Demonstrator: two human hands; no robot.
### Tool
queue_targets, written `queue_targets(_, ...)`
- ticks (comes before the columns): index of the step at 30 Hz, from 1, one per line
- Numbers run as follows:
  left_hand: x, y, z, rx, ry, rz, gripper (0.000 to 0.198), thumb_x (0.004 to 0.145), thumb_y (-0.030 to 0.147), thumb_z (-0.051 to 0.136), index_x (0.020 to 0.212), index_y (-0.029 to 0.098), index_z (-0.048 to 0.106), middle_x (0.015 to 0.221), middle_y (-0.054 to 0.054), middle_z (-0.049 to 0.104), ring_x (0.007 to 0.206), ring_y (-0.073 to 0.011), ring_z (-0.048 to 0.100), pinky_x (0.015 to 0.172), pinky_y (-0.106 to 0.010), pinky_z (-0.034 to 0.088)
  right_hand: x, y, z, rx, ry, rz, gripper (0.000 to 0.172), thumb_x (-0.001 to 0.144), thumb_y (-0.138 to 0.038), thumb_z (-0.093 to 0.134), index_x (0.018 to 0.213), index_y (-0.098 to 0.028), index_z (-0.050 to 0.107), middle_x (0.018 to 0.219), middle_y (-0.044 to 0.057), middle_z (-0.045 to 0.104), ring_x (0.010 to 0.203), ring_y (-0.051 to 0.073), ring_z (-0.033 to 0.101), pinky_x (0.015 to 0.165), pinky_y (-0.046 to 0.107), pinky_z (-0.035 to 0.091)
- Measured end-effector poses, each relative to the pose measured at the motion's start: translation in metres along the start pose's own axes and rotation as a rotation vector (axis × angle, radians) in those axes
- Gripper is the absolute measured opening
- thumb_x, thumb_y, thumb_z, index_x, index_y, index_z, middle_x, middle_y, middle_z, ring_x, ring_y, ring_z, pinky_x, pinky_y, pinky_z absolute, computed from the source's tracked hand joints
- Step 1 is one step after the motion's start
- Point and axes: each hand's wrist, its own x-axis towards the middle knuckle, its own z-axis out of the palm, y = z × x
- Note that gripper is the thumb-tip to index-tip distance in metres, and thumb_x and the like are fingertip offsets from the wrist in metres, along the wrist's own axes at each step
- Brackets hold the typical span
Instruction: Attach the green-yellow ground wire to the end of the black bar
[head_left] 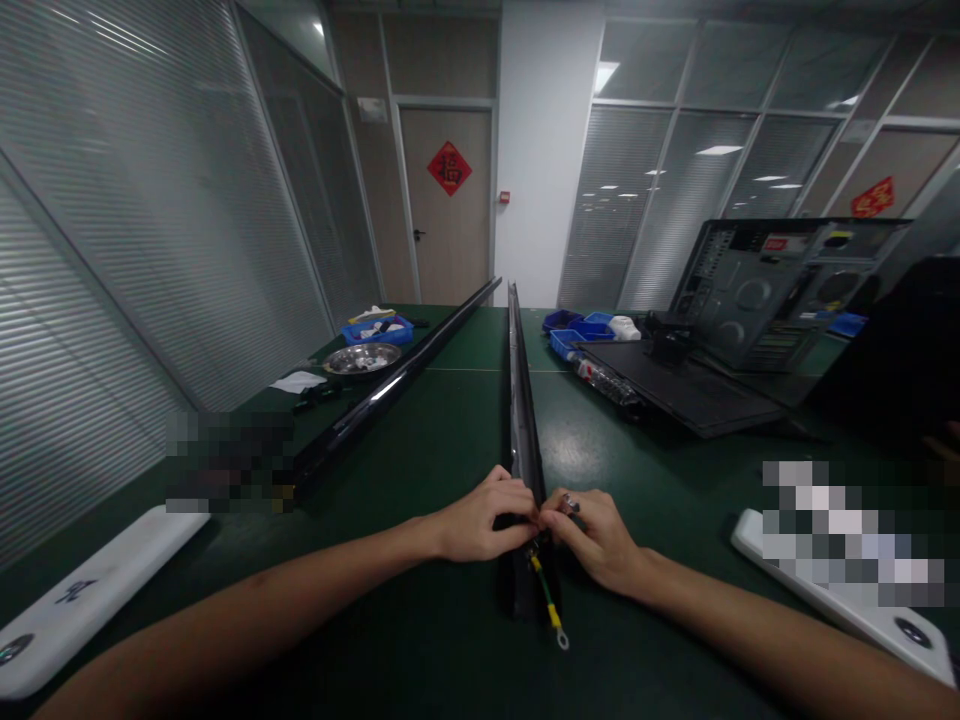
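A long dark channel-shaped rail (526, 430) runs away from me along the middle of the table. At its near end, my left hand (487, 515) bends over it from the left with curled fingers, thumb and fingertips close together. From the right, my right hand (596, 535), wearing a ring, has thumb and finger pinched together at the same spot. The fingertips of both hands nearly meet, and whatever is between them is hidden. Just below them a short yellow-green wire (547, 590) with a ring terminal (562, 639) sticks out of the rail.
A second dark rail (397, 378) lies slantwise to the left. Beyond it are a steel bowl (362, 361) and a blue tray (400, 336). Right are blue bins (568, 343), a black panel (690, 388) and an open computer case (772, 295). White devices (97, 600) flank my arms.
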Motion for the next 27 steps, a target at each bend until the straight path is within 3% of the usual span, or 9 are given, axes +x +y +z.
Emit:
queue_targets(12, -0.0017, -0.0018, 0.0003, 0.021, 0.003, 0.008, 0.015, 0.101, 0.03, 0.055, 0.096, 0.019, 0.064, 0.095, -0.002, 0.069, 0.095, -0.0188, 0.06, 0.094, -0.036, 0.033, -0.0012, 0.0009, -0.0004, -0.026, -0.044, 0.008, 0.04, 0.112, -0.034, 0.042, 0.084, -0.018, 0.066, 0.07, 0.001, 0.064, 0.059, 0.013, 0.06, 0.06, 0.024, 0.045)
queue_targets(27, -0.0013, -0.0023, 0.0004, -0.022, -0.005, -0.011, 0.025, 0.107, 0.037, 0.051, 0.099, 0.019, 0.067, 0.099, -0.004, 0.071, 0.1, -0.0195, 0.061, 0.096, -0.036, 0.032, -0.0023, 0.0016, -0.0001, -0.022, 0.065, -0.023, 0.035, 0.106, -0.038, 0.06, 0.078, -0.018, 0.066, 0.064, 0.0, 0.066, 0.051, 0.012, 0.059, 0.054, 0.023, 0.045)
